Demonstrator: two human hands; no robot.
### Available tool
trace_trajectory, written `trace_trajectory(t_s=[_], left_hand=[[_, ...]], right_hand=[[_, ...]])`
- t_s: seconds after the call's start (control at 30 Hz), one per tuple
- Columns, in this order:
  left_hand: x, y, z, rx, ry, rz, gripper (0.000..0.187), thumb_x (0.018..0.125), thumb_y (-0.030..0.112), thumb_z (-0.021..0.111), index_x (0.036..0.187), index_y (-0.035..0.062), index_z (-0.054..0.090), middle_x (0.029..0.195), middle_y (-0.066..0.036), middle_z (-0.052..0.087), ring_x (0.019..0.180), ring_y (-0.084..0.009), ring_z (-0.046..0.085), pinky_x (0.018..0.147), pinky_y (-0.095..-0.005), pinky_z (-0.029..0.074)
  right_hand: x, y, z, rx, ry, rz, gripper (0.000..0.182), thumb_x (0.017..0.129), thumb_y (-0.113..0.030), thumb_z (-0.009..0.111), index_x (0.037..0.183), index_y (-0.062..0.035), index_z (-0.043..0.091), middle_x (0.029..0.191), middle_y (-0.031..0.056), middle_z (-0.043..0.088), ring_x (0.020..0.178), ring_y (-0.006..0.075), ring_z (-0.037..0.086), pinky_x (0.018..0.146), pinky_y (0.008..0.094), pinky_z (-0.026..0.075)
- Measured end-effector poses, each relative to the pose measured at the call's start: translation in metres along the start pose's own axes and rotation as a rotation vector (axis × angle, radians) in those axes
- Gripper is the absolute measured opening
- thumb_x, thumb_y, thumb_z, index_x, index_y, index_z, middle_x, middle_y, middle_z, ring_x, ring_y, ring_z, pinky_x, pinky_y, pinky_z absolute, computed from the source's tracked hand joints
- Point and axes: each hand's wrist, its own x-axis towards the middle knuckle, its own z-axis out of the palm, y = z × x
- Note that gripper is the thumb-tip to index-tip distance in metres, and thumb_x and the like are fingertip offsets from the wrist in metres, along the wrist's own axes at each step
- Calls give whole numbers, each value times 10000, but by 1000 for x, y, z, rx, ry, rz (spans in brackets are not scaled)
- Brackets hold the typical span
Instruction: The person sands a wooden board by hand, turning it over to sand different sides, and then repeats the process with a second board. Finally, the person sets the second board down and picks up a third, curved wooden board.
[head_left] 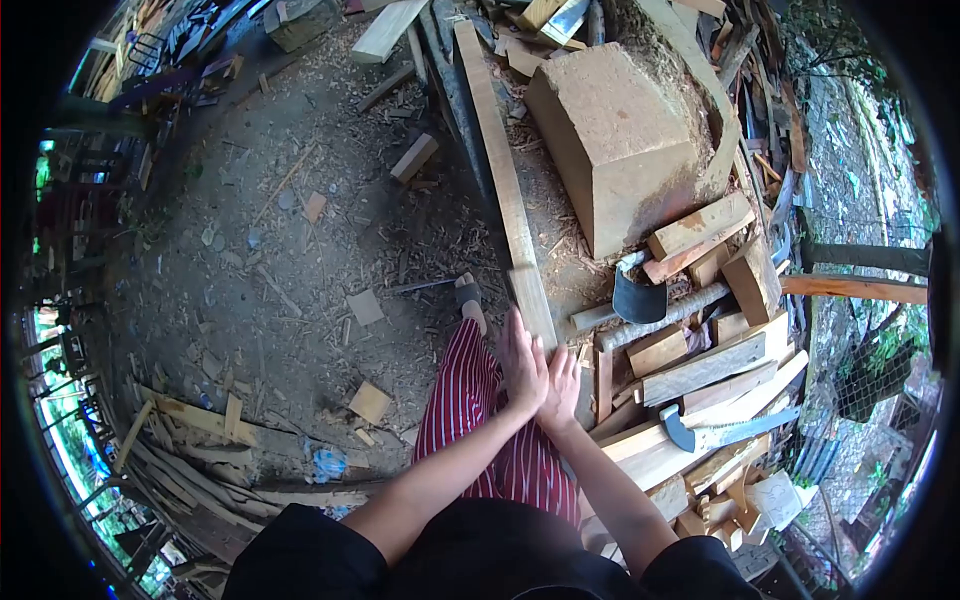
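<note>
A long narrow wooden board (500, 165) runs from the top of the view down to my hands, a shorter, paler piece (534, 308) lying along its near end. My left hand (523, 368) lies against the left side of that near end, fingers stretched forward. Close beside it, my right hand (562, 388) rests at the end of the wood, its fingers extended. The two hands touch near the wrists. Neither hand is wrapped round the wood.
A large squared block (630, 140) stands right of the board. An adze-like tool with a dark blade (640, 298), a handsaw (745, 430) and stacked offcuts (700, 375) lie at the right. Wood chips and scraps litter the dirt floor (290, 240) at the left.
</note>
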Motion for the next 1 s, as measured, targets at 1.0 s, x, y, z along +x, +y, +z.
trace_trajectory(t_s=[1.0], left_hand=[[597,-3,-9,200,225,334,531,940,262,398,1372,-47,397,1434,-230,397,1368,-370,296,1146,-423,187]], right_hand=[[549,-59,-73,-67,438,-76,389,879,-262,417,1141,-36,596,1107,194,552,1056,318,474,896,378,368]])
